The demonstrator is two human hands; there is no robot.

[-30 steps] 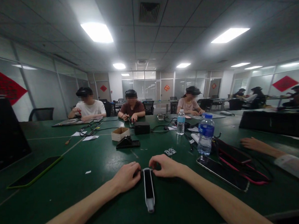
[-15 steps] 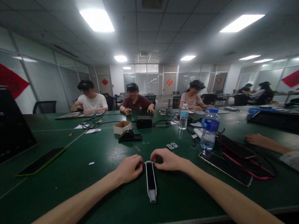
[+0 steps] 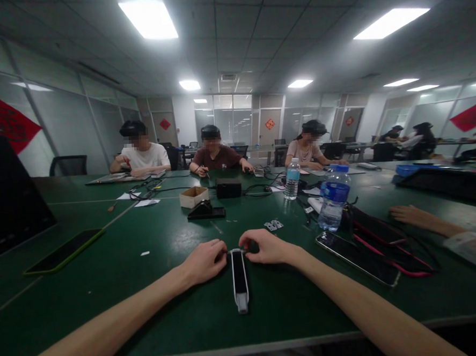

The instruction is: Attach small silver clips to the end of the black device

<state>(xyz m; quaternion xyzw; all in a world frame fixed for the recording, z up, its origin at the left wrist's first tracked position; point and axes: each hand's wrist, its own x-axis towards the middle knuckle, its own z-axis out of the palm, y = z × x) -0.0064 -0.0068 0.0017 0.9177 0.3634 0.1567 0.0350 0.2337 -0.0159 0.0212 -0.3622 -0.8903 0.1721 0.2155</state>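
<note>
A long narrow black and white device (image 3: 240,279) lies lengthwise on the green table (image 3: 155,274) in front of me. My left hand (image 3: 203,261) rests curled at the left of its far end, fingertips touching the top edge. My right hand (image 3: 265,246) is curled at the right of that same end, pinching it with fingers and thumb. Both forearms reach in from the bottom of the view.
Right of me lie a dark phone (image 3: 358,265), a red-edged black case (image 3: 381,236) and a water bottle (image 3: 333,204); a neighbour's hand (image 3: 412,215) rests there. A green-edged phone (image 3: 64,251), a cardboard box (image 3: 194,196) and a black stand (image 3: 205,211) lie further off. Three people sit opposite.
My head has tilted down a little, so the table and device sit higher in view. Both hands stay at the device's far end with hardly any motion.
</note>
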